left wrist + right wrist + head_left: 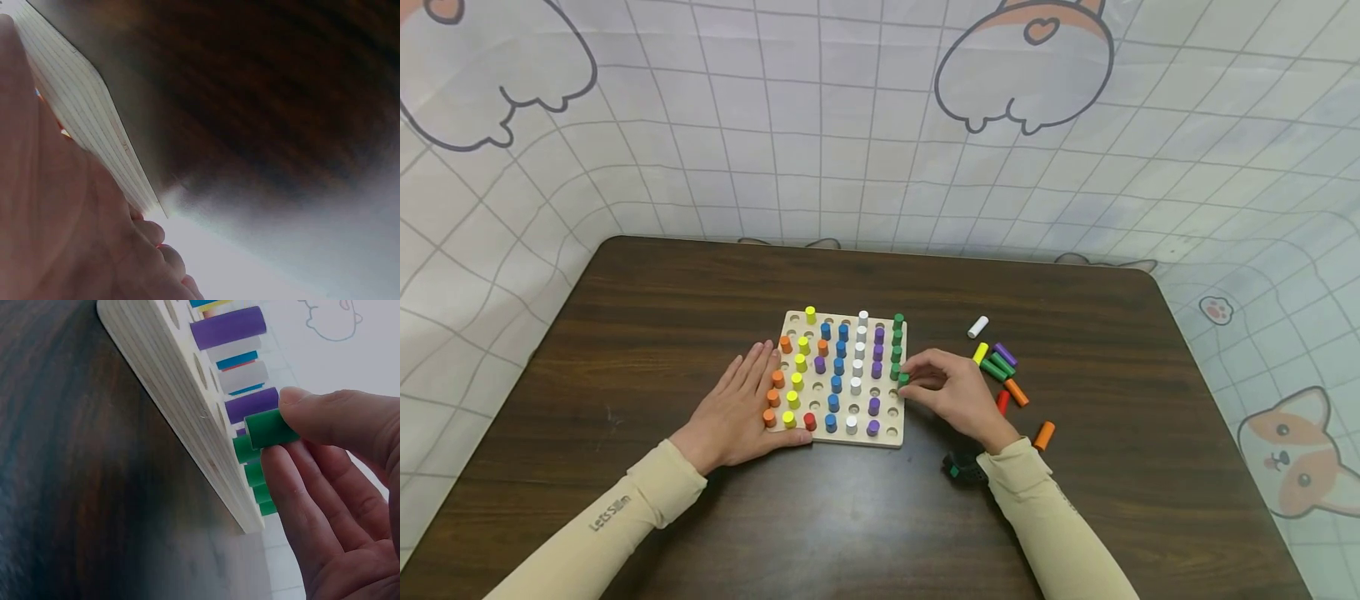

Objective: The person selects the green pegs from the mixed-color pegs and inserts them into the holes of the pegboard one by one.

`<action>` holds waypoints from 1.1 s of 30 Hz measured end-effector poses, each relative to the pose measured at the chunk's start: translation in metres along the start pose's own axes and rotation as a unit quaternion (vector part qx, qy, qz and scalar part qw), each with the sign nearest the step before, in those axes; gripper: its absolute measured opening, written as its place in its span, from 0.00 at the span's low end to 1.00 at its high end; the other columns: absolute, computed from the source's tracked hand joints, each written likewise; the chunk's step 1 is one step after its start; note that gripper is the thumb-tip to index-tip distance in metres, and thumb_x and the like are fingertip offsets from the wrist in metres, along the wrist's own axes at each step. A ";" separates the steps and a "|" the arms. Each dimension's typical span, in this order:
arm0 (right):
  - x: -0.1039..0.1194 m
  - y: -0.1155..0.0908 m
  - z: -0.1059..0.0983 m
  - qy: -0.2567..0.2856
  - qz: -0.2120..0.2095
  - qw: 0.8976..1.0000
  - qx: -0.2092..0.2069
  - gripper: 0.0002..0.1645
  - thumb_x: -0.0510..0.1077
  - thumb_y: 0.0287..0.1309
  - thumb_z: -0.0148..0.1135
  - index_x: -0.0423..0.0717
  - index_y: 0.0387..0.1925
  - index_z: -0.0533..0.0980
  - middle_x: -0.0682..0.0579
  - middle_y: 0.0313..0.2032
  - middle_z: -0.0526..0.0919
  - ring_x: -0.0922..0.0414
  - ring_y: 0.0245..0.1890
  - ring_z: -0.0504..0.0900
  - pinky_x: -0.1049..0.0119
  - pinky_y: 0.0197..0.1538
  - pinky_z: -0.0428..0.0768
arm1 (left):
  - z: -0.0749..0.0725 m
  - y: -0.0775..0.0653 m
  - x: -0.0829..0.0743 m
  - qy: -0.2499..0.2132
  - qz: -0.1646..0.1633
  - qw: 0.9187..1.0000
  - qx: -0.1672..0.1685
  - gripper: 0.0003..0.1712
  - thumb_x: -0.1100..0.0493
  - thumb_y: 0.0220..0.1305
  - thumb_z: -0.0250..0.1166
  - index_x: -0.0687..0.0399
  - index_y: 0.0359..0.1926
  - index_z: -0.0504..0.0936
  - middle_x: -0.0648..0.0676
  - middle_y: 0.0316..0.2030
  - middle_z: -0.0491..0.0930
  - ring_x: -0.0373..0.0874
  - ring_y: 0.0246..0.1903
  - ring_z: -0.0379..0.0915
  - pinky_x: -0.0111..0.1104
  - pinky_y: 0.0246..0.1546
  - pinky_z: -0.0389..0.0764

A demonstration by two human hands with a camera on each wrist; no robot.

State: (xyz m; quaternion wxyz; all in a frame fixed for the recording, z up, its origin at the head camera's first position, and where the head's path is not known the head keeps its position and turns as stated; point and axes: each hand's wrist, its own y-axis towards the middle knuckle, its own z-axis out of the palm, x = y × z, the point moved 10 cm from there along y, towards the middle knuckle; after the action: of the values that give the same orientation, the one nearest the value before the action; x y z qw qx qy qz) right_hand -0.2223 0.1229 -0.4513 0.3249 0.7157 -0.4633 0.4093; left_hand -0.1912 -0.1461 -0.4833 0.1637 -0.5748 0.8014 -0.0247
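Observation:
A light wooden pegboard lies on the table, with columns of coloured pegs standing in many of its holes. My left hand rests along its left side, fingers straight and thumb lying against the front edge. Between thumb and fingertips, my right hand pinches a green peg. This peg is above the board's right edge, near the column of standing green pegs. In the right wrist view its lower end is visible and looks clear of the holes. A purple peg stands close to it.
Loose pegs lie right of the board: a white one, a yellow one, a purple one, a red one, green ones and orange ones. A small black object is beside the right wrist. A patterned cloth hangs behind the dark table.

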 end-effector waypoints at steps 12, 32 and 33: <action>0.001 0.000 0.008 -0.019 -0.003 1.000 0.013 0.15 0.39 0.56 0.77 0.51 0.45 0.84 0.51 0.44 0.89 0.57 0.43 0.92 0.67 0.50 0.89 | 0.001 0.001 0.000 0.002 0.001 1.000 0.000 0.75 0.15 0.56 0.57 0.63 0.83 0.42 0.62 0.84 0.38 0.60 0.84 0.36 0.56 0.84 0.42; -0.004 0.002 0.015 -0.025 0.011 0.999 0.029 0.16 0.38 0.57 0.77 0.51 0.47 0.84 0.51 0.45 0.89 0.58 0.44 0.91 0.67 0.51 0.89 | -0.002 -0.001 -0.002 0.006 0.001 1.000 -0.005 0.74 0.15 0.56 0.56 0.63 0.82 0.43 0.63 0.84 0.40 0.61 0.84 0.38 0.57 0.84 0.44; -0.004 0.002 0.015 -0.024 0.012 0.999 0.030 0.16 0.38 0.57 0.77 0.51 0.47 0.84 0.51 0.45 0.89 0.58 0.44 0.91 0.67 0.51 0.89 | -0.001 -0.001 -0.001 0.005 0.000 1.000 -0.003 0.74 0.15 0.56 0.56 0.63 0.83 0.42 0.63 0.84 0.40 0.61 0.84 0.37 0.56 0.84 0.44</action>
State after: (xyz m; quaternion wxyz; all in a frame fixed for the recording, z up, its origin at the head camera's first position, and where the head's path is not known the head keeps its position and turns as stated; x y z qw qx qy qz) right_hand -0.2206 0.1116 -0.4617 0.2873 0.7292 -0.4669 0.4095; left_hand -0.1901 -0.1455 -0.4818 0.1576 -0.5753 0.8022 -0.0253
